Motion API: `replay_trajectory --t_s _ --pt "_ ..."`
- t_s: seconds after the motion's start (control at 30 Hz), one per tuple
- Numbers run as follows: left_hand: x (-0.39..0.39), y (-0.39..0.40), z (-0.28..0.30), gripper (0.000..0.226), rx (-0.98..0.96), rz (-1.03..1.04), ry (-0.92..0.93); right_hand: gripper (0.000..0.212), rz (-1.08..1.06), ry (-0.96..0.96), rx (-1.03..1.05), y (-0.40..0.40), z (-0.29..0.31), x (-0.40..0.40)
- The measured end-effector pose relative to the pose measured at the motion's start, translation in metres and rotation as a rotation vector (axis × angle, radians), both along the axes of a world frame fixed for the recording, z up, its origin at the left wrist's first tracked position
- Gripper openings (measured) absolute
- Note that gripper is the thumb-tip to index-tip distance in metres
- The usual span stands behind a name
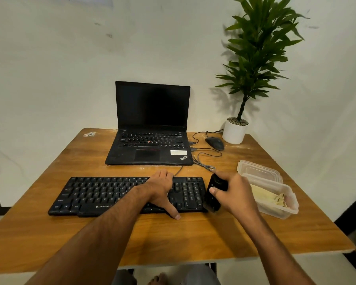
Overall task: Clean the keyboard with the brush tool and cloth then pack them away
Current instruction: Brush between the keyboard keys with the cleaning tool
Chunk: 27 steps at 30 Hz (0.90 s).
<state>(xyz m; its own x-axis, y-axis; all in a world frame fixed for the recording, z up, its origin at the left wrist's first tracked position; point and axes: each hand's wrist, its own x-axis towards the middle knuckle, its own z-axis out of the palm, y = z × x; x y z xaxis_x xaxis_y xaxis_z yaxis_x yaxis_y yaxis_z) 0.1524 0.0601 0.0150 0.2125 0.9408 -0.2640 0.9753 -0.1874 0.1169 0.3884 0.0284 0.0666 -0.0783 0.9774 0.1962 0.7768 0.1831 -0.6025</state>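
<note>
His left hand (pixel 160 189) lay flat on the black keyboard (pixel 103 195), fingers straight and holding nothing. His right hand (pixel 233 192) gripped the black brush tool (pixel 214 194) at the keyboard's right end, beside a clear container (pixel 275 204) holding the cloth (pixel 265 195).

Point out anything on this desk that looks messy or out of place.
Nothing is spilled or broken. The mouse cable lies in loose loops right of the laptop, and a small sticker sits on the table's far left corner.
</note>
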Motion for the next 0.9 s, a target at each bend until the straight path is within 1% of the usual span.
replay_trajectory --t_s 0.2,0.3,0.37,0.43,0.53,0.6,0.7,0.77,0.9 --pt "0.000 0.001 -0.001 0.131 0.010 -0.002 0.000 0.059 0.086 -0.040 0.027 -0.019 -0.007 -0.033" --pt "0.000 0.001 -0.001 0.129 0.016 -0.006 0.010 0.059 0.097 0.084 -0.009 -0.015 -0.001 -0.039" --pt "0.000 0.001 -0.001 0.132 0.011 -0.008 0.016 0.060 0.089 0.122 0.007 -0.011 -0.001 -0.040" --pt "0.000 0.000 0.000 0.132 0.002 -0.005 0.005 0.061 0.059 0.086 -0.001 -0.008 -0.003 -0.034" --pt "0.000 0.000 0.000 0.130 0.001 -0.005 -0.011 0.060 0.008 -0.032 -0.047 0.001 -0.001 -0.017" --pt "-0.001 0.001 0.000 0.130 -0.006 -0.002 -0.019 0.058 -0.014 -0.089 -0.019 0.007 0.007 -0.010" --pt "-0.001 0.000 -0.001 0.131 -0.001 -0.005 -0.018 0.057 -0.029 -0.009 0.049 0.008 0.012 -0.015" --pt "-0.001 0.000 -0.001 0.132 0.005 -0.005 -0.018 0.058 -0.007 -0.026 0.038 0.001 0.007 -0.028" --pt "-0.001 0.001 -0.001 0.130 0.008 -0.003 -0.005 0.053 0.126 -0.154 0.062 -0.016 0.004 -0.048"
